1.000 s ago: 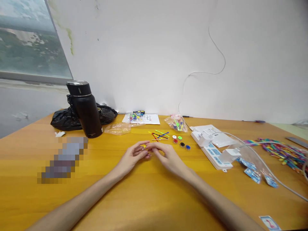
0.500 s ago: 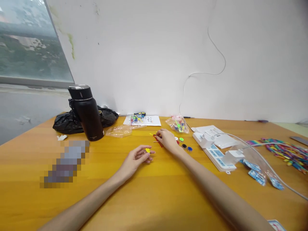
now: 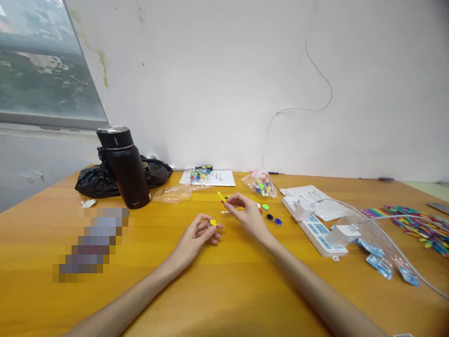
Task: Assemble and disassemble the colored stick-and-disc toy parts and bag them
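Observation:
My left hand [image 3: 198,236] rests on the wooden table [image 3: 224,290] and pinches a small yellow round piece [image 3: 213,223] between thumb and fingers. My right hand [image 3: 245,211] is lifted just above the table and pinches a thin yellow stick [image 3: 220,195] that points up and to the left. A white stick [image 3: 226,212] lies under that hand. Small round pieces [image 3: 272,218] in green, black and blue lie right of it.
A black flask [image 3: 124,166] stands at the left in front of a black bag [image 3: 100,180]. Clear bags of coloured parts [image 3: 261,182], a paper sheet [image 3: 213,177], a white power strip [image 3: 315,224] with cables and a rainbow bundle [image 3: 414,222] lie around.
My right hand left the left hand, reached to the pile of sticks, and has now lifted a yellow stick from it. The left hand kept the yellow round piece.

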`<state>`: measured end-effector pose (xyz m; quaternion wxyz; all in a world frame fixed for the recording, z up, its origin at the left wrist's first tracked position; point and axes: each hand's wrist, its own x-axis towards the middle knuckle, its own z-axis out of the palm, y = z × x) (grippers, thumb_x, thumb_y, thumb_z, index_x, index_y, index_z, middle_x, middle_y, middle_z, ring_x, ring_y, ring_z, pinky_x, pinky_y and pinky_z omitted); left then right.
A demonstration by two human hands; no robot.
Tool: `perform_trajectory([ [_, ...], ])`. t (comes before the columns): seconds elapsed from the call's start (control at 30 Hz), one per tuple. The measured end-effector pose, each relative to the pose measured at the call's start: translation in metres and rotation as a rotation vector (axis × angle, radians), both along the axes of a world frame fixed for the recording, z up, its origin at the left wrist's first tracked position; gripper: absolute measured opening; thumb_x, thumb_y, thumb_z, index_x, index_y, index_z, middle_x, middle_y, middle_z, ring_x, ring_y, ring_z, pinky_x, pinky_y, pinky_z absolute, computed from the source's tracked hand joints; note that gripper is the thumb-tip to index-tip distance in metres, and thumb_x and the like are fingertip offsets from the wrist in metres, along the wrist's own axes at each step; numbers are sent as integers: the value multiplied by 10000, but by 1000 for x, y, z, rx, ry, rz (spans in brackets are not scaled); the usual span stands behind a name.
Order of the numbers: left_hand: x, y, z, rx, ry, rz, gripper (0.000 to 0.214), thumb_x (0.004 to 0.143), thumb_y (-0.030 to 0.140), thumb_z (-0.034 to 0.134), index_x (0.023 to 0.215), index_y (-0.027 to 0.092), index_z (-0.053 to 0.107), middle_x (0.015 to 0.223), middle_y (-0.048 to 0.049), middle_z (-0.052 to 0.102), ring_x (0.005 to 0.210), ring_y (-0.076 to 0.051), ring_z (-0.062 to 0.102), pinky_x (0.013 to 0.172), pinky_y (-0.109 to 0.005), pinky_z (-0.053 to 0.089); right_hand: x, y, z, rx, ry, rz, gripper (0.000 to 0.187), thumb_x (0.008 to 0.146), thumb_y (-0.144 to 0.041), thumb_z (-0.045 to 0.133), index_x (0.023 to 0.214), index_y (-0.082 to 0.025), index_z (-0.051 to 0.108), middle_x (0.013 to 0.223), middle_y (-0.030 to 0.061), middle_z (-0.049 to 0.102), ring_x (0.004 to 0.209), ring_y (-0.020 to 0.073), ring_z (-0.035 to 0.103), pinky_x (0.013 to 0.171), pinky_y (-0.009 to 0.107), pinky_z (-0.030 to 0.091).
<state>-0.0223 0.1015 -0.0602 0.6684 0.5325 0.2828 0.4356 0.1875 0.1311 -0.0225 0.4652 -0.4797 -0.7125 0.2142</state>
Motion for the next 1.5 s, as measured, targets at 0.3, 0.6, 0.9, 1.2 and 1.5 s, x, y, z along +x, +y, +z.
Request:
perform_trajectory([
  [0.3, -3, -3, 2, 66, 114, 0, 390, 898, 450, 711, 1146, 201, 541, 878, -39, 711, 848, -184, 687, 856, -355, 560, -22, -48, -12, -134, 228, 148, 152, 880, -334, 732, 944, -197, 744, 975, 55, 767, 932, 207, 726, 905, 343, 562],
  [0.6, -4, -3, 4, 98, 140, 18, 366, 915, 422, 689, 1167, 209, 529, 861, -16, 697, 844, -173, 672, 869, -342, 546, -19, -47, -16, -203, 258, 208, 241, 878, -372, 738, 1020, -177, 731, 984, 72, 758, 902, 200, 722, 874, 340, 574],
  [0.9, -5, -4, 7, 136, 165, 34, 354, 928, 406, 677, 1199, 224, 540, 925, -16, 675, 824, -155, 664, 841, -306, 543, -21, -52, -8, -109, 175, 147, 119, 910, -300, 713, 955, -193, 740, 939, 36, 760, 891, 181, 713, 873, 311, 542],
  [1.2, -5, -9, 10, 196, 198, 18, 346, 963, 391, 629, 1264, 232, 566, 1179, -85, 696, 959, -195, 702, 905, -344, 573, -20, -55, -8, 79, 0, 155, 44, 938, -245, 697, 934, -204, 713, 918, 32, 723, 874, 183, 684, 840, 316, 524],
  [1.5, -7, -11, 14, 333, 272, 44, 261, 967, 335, 620, 1198, 222, 665, 1290, -82, 680, 1123, -231, 681, 983, -338, 553, -19, -59, -10, 182, -141, 190, 44, 981, -221, 638, 987, -223, 681, 969, 31, 690, 932, 183, 655, 866, 313, 502],
])
